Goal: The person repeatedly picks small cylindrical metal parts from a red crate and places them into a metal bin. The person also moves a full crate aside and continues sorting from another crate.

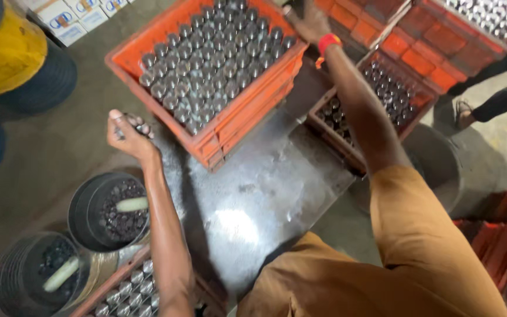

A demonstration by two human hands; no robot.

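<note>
The left hand is cupped around a small clutch of dark bottle caps, just off the near corner of the orange crate packed with capped bottles. The right hand grips that crate's far rim, fingers closed. Two round tins of caps stand below left. Three more bottle crates show around: right, top right, bottom left.

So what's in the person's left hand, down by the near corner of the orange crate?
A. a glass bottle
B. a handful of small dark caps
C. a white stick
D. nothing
B: the left hand is curled around several small dark caps, just beside the orange crate of bottles.
</note>
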